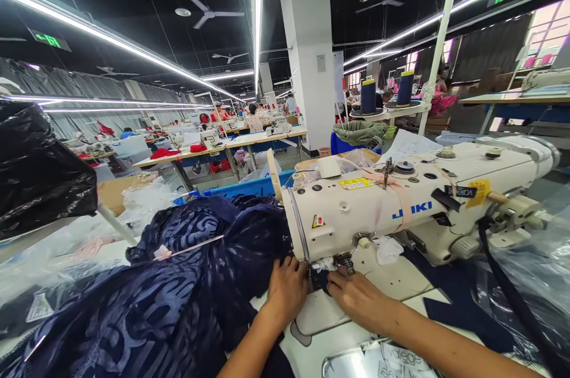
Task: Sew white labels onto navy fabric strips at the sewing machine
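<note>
Two bare hands are working at the needle end of a white Juki sewing machine (356,206) on a pale worktop (307,360), the left hand (288,288) with fingers curled down at the edge of navy patterned fabric (178,271), the right hand (356,295) bent beside the presser area; whether either is gripping cloth cannot be told. The fabric is lying heaped left of the machine, and two navy thread cones (386,94) are standing behind it.

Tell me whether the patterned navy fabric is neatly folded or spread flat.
Neither: the navy fabric lies bunched in a loose heap left of the sewing machine, its surface rising in uneven creases.
</note>
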{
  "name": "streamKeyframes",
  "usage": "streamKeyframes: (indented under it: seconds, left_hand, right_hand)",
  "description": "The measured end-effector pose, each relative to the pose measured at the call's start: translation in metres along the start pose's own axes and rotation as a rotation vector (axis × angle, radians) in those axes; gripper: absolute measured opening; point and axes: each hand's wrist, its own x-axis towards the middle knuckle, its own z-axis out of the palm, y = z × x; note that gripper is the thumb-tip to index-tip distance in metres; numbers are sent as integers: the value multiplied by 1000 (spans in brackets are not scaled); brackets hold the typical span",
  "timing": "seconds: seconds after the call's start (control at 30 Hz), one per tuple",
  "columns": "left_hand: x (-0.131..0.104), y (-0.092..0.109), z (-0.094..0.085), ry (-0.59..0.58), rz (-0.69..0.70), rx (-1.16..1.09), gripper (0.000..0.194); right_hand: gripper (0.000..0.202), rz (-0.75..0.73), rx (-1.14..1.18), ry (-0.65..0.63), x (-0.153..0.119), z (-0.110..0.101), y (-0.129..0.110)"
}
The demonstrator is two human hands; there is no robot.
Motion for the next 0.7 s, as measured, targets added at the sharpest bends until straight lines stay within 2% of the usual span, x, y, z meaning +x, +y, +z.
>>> streamKeyframes:
  seconds: [0.23, 0.4, 0.7]
  left_hand:
    - [5, -1, 3, 15, -4, -11, 26]
    - [5, 0, 3, 19, -11, -21, 27]
    - [2, -1, 6, 38, -23, -25, 25]
  right_hand:
    - [24, 59, -28, -39, 2, 11, -5]
    - [23, 73, -14, -29, 4, 11, -6]
    - [25, 79, 92, -6, -2, 3, 30]
